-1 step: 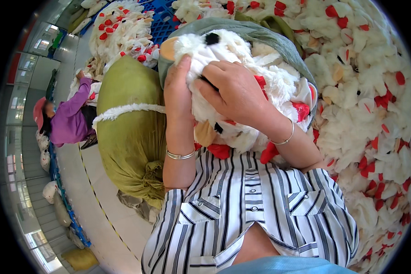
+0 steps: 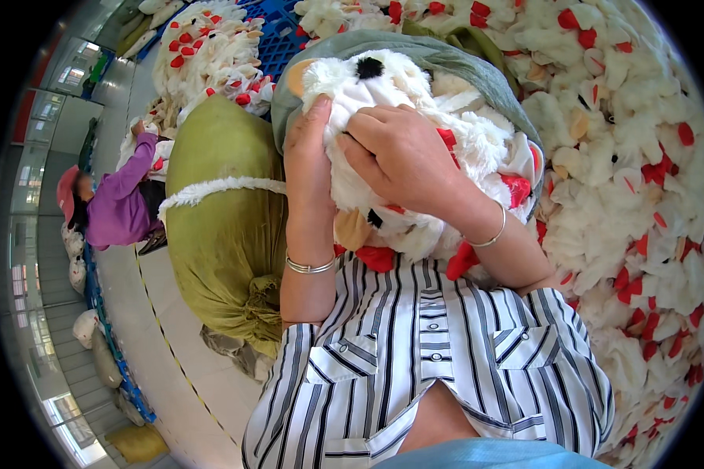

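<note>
Both my hands are on a white plush toy (image 2: 383,82) with a black dot and tan ears, on top of a heap of such toys that fills a grey-green sack (image 2: 454,55) in front of my chest. My left hand (image 2: 309,152) clasps the toy's left side, fingers pointing up. My right hand (image 2: 403,152) lies over the toy's middle with its fingers curled into the fur. Each wrist wears a thin silver bangle. Red and tan toy parts (image 2: 375,258) stick out below my hands.
A full olive-green sack (image 2: 219,227), tied shut, lies to the left. A large pile of white and red plush toys (image 2: 641,203) covers the right side. A person in a purple top (image 2: 121,207) sits at far left on the floor. More toys (image 2: 211,47) lie on blue crates behind.
</note>
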### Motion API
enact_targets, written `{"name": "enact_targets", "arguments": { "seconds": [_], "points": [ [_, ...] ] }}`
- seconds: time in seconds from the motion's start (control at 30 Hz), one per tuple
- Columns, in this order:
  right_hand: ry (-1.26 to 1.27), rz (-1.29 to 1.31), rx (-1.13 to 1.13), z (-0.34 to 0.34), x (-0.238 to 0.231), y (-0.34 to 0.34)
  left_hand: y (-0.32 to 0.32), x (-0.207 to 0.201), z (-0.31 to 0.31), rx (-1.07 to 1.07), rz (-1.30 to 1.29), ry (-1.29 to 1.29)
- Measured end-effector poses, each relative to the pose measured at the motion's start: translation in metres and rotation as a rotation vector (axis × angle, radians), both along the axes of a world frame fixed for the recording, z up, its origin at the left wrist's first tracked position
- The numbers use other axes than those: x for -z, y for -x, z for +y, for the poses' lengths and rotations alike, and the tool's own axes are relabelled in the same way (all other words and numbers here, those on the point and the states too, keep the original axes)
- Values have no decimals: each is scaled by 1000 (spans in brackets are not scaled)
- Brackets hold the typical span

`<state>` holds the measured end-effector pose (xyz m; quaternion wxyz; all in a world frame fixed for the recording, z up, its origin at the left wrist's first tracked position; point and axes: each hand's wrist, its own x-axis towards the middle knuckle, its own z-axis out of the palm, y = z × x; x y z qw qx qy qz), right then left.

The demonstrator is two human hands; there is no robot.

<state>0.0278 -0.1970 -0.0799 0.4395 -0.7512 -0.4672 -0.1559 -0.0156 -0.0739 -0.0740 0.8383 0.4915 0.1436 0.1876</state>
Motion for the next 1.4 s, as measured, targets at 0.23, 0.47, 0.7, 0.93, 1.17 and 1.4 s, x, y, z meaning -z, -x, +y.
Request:
{"name": "enact_targets", "arguments": {
  "seconds": [0.23, 0.47, 0.7, 0.93, 1.17, 1.4],
  "points": [
    [-605, 791, -49, -34, 11, -28, -14, 34, 36, -126, -126, -37],
    [-410, 759, -87, -17, 32, -13, 2, 30, 18, -16, -229, -394],
    [-381, 843, -96, -16, 29, -6, -4, 27, 9, -103, -83, -155],
    [-189, 1004, -236, -31, 18, -9, 0, 23, -8, -6, -192, -227],
    [-318, 1142, -448, -71, -14, -3, -25, 19, 36, -144, 2, -710],
    [-526, 673, -454, -43, -109, -54, -82, 86, 75, 350, -340, -380]
  ]
}}
